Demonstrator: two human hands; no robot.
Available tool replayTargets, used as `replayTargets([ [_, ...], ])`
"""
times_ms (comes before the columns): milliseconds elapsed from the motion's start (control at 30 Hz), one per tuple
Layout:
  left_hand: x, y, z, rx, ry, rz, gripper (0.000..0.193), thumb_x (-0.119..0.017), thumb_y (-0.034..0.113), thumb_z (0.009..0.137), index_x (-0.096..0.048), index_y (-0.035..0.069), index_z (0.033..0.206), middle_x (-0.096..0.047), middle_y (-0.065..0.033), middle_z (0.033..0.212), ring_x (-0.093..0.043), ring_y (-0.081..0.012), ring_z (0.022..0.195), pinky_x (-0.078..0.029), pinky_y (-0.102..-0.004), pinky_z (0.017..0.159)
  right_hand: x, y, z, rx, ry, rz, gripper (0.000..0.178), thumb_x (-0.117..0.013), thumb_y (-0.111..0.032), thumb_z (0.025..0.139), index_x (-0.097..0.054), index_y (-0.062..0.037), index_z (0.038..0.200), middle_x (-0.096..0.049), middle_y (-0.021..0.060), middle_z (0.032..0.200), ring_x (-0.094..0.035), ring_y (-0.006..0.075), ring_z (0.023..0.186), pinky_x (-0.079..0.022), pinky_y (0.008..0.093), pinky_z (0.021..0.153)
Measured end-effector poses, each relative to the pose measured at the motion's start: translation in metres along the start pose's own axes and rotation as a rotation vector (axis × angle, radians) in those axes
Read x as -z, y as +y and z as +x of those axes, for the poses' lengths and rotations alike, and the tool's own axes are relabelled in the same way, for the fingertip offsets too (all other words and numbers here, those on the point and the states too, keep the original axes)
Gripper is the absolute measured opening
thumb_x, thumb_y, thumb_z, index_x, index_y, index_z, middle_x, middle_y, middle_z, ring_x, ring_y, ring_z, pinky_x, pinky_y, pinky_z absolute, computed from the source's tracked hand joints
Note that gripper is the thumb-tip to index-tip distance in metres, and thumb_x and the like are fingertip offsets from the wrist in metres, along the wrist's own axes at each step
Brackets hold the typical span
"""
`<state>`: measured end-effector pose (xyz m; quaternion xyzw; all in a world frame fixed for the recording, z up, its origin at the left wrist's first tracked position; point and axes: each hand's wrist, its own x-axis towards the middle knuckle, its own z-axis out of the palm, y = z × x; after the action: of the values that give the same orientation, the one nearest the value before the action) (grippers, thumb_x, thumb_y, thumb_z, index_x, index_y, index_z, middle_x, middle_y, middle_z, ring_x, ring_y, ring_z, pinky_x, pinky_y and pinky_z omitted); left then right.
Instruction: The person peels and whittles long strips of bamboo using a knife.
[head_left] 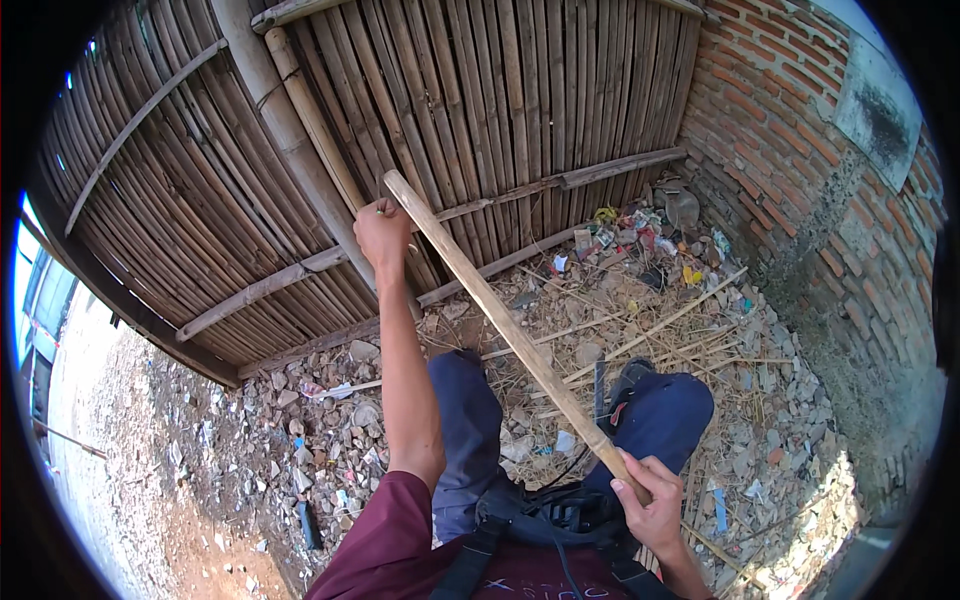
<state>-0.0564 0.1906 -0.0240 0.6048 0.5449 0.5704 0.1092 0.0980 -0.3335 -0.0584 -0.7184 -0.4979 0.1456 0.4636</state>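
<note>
A long pale wooden pole slants from the bamboo slat wall down towards my lap. My right hand is wrapped round its lower end. Up by the pole's far end, my left hand is closed in a fist in front of an upright bamboo post. Something small and thin seems to show at the fist's top, too small to name. Whether the left fingers touch the pole, I cannot tell.
A brick wall rises on the right, meeting the slat wall in a corner. Rubble and litter cover the ground, with split bamboo strips near my feet. My bent knees are below the pole. A pale path runs at the left.
</note>
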Motion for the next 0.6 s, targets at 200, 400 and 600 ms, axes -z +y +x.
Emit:
replayTargets([
  [200, -0.033, -0.064, -0.029, 0.079, -0.319, -0.039, 0.033, -0.075, 0.019, 0.082, -0.051, 0.001, 0.068, -0.055, -0.0110, 0.061, -0.050, -0.0192, 0.061, -0.047, -0.0406, 0.063, 0.053, 0.042, 0.009, -0.090, 0.148, 0.016, 0.040, -0.072, -0.003, 0.094, -0.072, 0.0019, 0.134, -0.064, 0.0071, 0.083, -0.058, 0.0140, 0.067, -0.046, 0.0280, 0.063],
  [400, -0.075, -0.047, -0.116, 0.301, -0.917, -0.344, 0.042, -0.083, 0.037, 0.092, -0.060, 0.006, 0.076, -0.053, 0.0046, 0.065, -0.047, -0.0076, 0.064, -0.038, -0.0316, 0.058, 0.060, 0.065, 0.045, -0.526, -0.156, 0.692, 0.044, -0.045, -0.024, 0.114, -0.058, -0.0016, 0.149, -0.053, -0.0001, 0.077, -0.048, 0.0067, 0.055, -0.037, 0.0218, 0.051],
  [600, -0.104, -0.020, -0.151, 0.103, -0.986, -0.391, 0.038, -0.074, 0.039, 0.101, -0.060, 0.010, 0.080, -0.050, 0.0065, 0.070, -0.044, -0.0045, 0.062, -0.032, -0.0268, 0.057, 0.058, 0.084, 0.103, -0.514, -0.192, 0.919, 0.048, -0.039, -0.027, 0.113, -0.058, 0.0026, 0.145, -0.050, 0.0017, 0.074, -0.045, 0.0077, 0.049, -0.039, 0.0234, 0.045],
])
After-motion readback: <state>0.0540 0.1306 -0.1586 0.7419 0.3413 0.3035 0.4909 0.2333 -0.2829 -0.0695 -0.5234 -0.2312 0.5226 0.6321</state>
